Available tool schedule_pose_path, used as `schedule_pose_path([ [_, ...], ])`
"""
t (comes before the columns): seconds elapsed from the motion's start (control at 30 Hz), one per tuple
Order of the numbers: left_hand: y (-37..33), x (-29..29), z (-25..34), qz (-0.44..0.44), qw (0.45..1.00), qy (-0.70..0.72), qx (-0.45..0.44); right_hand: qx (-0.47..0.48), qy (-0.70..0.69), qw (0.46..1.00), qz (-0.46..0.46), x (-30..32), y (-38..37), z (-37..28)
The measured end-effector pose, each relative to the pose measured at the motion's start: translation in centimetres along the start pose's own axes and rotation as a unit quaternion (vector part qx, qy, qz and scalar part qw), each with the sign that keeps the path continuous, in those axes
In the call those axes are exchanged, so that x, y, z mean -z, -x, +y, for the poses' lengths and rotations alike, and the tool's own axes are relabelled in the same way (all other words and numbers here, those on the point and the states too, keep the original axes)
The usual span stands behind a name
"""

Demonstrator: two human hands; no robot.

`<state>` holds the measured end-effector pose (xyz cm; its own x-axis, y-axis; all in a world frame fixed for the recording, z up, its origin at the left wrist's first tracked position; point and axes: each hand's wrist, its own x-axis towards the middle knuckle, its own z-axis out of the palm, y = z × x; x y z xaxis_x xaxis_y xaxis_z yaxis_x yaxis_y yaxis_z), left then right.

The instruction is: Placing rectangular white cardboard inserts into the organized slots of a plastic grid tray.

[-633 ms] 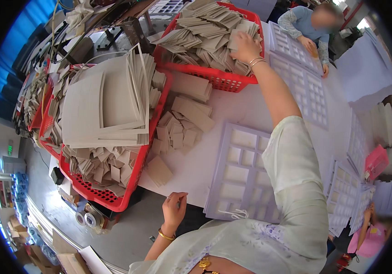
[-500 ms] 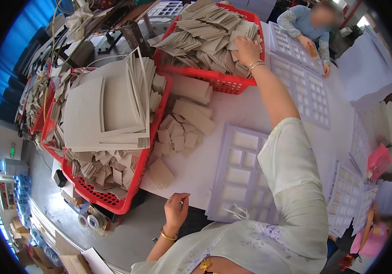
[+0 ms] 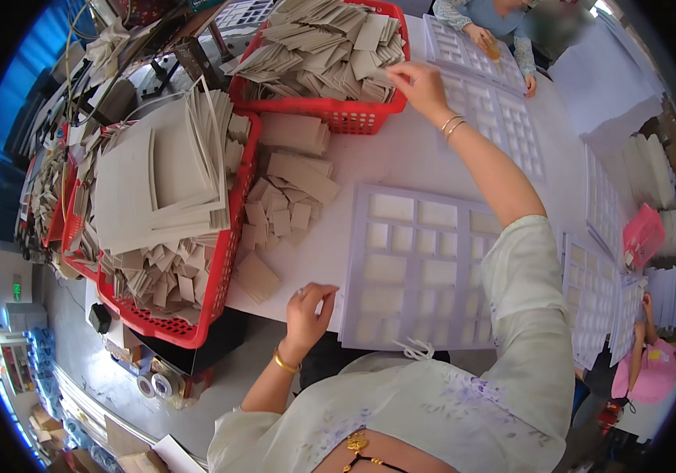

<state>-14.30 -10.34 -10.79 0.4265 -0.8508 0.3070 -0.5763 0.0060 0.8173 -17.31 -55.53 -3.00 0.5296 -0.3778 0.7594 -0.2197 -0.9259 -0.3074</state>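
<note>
My right hand is raised at the right rim of the far red basket, which is heaped with grey cardboard pieces. Its thumb and fingers pinch what looks like a thin cardboard piece, mostly lost against the pile. Down at the table's near edge, my left hand has its fingers curled together, and nothing shows in them. Just right of it lies a white frame-like panel divided into rectangular compartments of several sizes.
A nearer red basket holds large cardboard sheets and small pieces. Loose cardboard pieces lie beside it on the white table. More compartmented panels lie farther off. A co-worker's hand is over one. Another person in pink sits right.
My right hand has drawn back from the cardboard pile to the basket's right rim. My left hand has come up beside the near panel. The whole view has shifted.
</note>
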Motion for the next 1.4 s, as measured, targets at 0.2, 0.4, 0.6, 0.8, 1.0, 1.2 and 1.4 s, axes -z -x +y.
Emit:
schedule_pose_path([
  [0.2, -0.6, -0.5, 2.9, 0.007, 0.999, 0.000, -0.043, -0.190, -0.131, 0.942, -0.242, -1.4, 0.6, 0.7],
  [0.4, 2.5, -0.7, 2.8, 0.025, 0.999, 0.001, 0.028, -0.305, -0.221, 0.875, -0.302, -1.8, -0.8, 1.6],
  [0.6, 2.4, -0.4, 3.4, 0.023, 0.999, -0.009, 0.020, -0.165, -0.080, 0.956, 0.229, 0.2, -0.3, -1.5],
  [0.8, -1.5, -1.2, 4.6, 0.175, 0.977, -0.107, -0.051, -0.237, -0.411, 0.879, 0.040, 5.1, 10.5, -13.6],
  [1.0, -4.7, -3.1, 4.4, -0.018, 0.958, -0.209, -0.194, -0.500, -0.491, 0.711, -0.050, 10.5, 23.5, -21.5],
  [1.2, -3.0, -6.7, 5.6, -0.083, 0.971, -0.147, -0.170, -0.562, -0.472, 0.678, 0.033, 13.7, 28.1, -21.7],
  [1.4, -3.8, -7.9, 6.0, -0.111, 0.981, -0.061, -0.150, -0.566, -0.481, 0.669, 0.017, 15.5, 28.5, -20.3],
])
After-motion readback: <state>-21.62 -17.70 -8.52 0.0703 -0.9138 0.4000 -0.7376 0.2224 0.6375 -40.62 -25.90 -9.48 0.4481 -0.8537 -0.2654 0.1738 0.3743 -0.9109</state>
